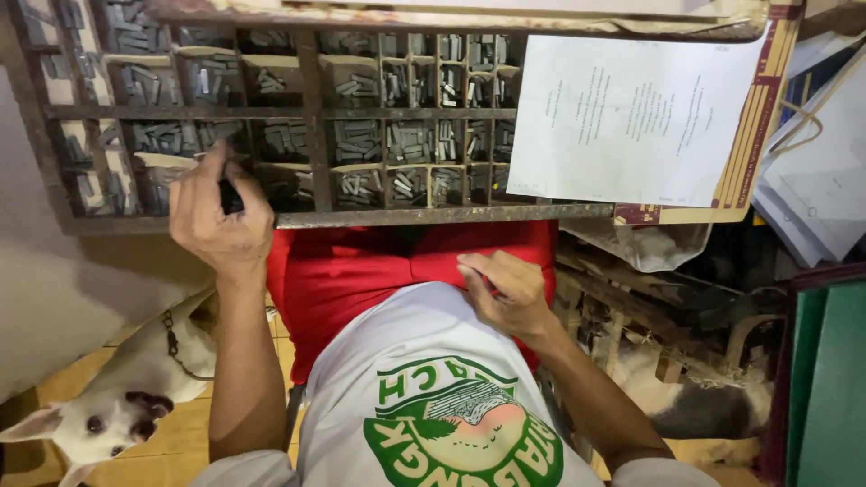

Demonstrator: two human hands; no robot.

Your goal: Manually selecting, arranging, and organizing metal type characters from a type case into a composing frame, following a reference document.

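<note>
1. Fingers of your left hand (219, 215) are closed round a small dark piece (231, 197). Most of it is hidden, so I can't tell what it is.
2. That hand sits at the front rail of the wooden compartment tray (361, 217), over the lower left cells.
3. Your right hand (503, 290) rests on your lap where the white shirt (406, 361) meets the red shorts (343, 271). Its fingers are loosely bent and hold nothing visible.
4. The tray cells are full of grey metal slugs (410, 142).
5. A printed sheet (631, 117) lies over the tray's right end.
6. Progress, judged: one piece is in hand and no set-out row of slugs shows anywhere, so it looks early.
7. A white dog (117, 406) is by your left arm, and paper stacks (812, 171) sit far right.
</note>
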